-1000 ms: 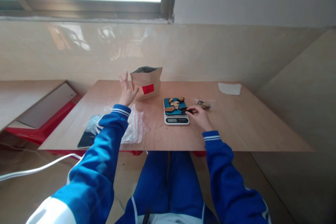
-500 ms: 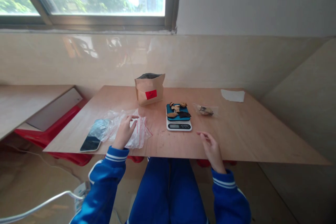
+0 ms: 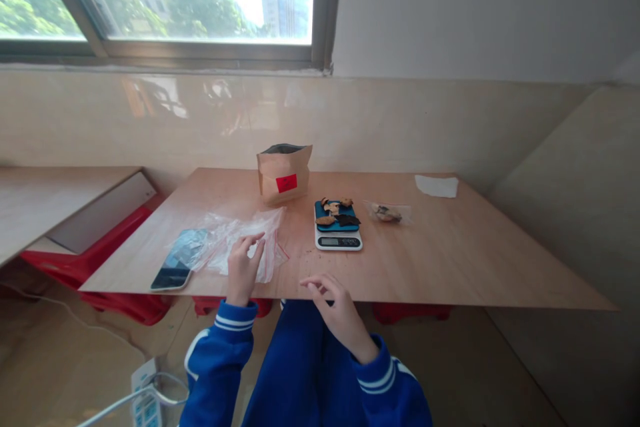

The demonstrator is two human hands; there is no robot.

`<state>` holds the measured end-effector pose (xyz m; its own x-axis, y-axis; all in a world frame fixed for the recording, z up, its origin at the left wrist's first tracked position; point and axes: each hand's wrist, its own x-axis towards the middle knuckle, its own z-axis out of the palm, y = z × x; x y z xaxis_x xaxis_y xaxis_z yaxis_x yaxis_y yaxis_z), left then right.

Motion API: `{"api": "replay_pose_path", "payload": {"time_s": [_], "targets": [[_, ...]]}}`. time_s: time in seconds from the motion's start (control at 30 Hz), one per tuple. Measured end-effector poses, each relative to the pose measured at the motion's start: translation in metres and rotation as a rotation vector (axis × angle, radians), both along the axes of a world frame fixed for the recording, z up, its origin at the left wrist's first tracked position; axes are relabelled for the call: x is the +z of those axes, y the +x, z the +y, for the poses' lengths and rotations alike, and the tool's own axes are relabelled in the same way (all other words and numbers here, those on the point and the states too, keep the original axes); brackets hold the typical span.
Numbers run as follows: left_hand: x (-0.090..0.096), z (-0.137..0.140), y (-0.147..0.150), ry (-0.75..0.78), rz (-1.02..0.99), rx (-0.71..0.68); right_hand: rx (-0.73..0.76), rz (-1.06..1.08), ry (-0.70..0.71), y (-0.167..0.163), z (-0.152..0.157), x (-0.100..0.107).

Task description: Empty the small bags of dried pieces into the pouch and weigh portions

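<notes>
My left hand [image 3: 244, 268] is over a pile of clear plastic zip bags [image 3: 215, 259], thumb and forefinger pinched at a zip bag [image 3: 274, 230] with red seal lines. My right hand [image 3: 334, 307] hovers at the table's front edge, fingers loosely stretched, holding nothing. Beyond it stands a white kitchen scale [image 3: 340, 242] with a blue top. Several dried brown pieces [image 3: 326, 221] and a dark piece [image 3: 349, 220] lie on the scale. Right of it rests a filled zip bag [image 3: 387, 213] with similar dried pieces.
An upright brown paper pouch [image 3: 283, 173] with a red label stands open behind the scale. A phone [image 3: 173, 270] lies partly under the plastic at left. White paper [image 3: 437, 186] is at the far right corner. Red stools [image 3: 135, 303] and a power strip [image 3: 145, 393] are below.
My right hand has moved left and nearer to me, towards the left hand. My left hand has come slightly closer, and the zip bag beside it has shifted and spread upward.
</notes>
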<state>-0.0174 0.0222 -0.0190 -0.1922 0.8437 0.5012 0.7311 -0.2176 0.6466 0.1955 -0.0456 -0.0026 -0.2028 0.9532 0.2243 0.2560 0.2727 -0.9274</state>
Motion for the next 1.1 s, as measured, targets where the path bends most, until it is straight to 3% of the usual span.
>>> {"api": "replay_pose_path", "payload": {"time_s": [0.13,0.3,0.43,0.67,0.77,0.93,1.0,1.1], "targets": [[0.027,-0.038,0.040,0.255,-0.170,0.019,-0.067,0.251,-0.050,-0.045,0.026,0.015],[0.027,-0.064,0.067,0.191,-0.291,-0.133,-0.142,0.452,-0.051,-0.066,0.043,0.026],[0.020,-0.062,0.064,0.193,-0.397,-0.048,-0.095,0.341,-0.049,-0.055,0.036,0.029],[0.010,-0.055,0.055,0.110,-0.426,-0.101,-0.133,0.224,-0.063,-0.036,0.030,0.025],[0.006,-0.054,0.050,0.089,-0.482,-0.065,-0.109,0.212,-0.151,-0.028,0.032,0.012],[0.001,-0.052,0.039,0.089,-0.542,0.041,-0.225,0.290,-0.262,-0.013,0.035,-0.018],[0.000,-0.050,0.038,0.096,-0.551,0.057,-0.128,0.215,-0.230,-0.001,0.041,-0.019],[0.000,-0.046,0.036,0.083,-0.541,0.058,-0.058,0.055,-0.038,0.029,0.071,-0.008]]}}
